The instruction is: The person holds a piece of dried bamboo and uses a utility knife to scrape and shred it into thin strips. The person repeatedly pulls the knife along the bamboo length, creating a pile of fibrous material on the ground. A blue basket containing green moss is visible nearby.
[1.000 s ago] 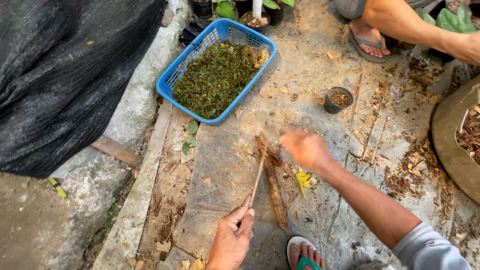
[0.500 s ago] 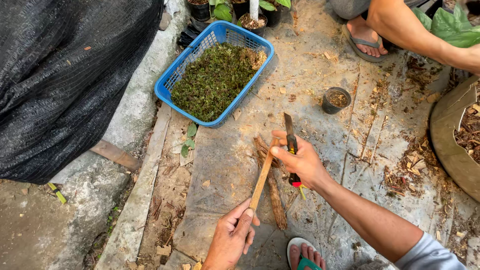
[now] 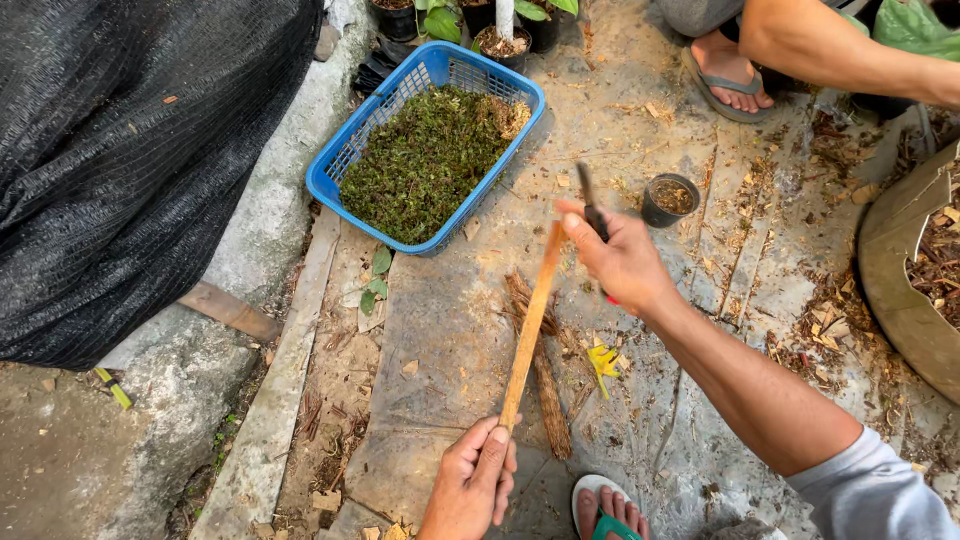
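While the left hand clenches the near end of the wooden strip, its long axis rises far and slightly right to the right hand, which grips a dark-bladed knife beside its far tip. The strip is pale, thin, straight.

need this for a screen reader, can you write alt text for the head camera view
Seen from above, a person's left hand holds the lower end of a thin wooden stick while the right hand grips a knife at its upper end. A blue basket of chopped greenery sits on the concrete ground beyond.
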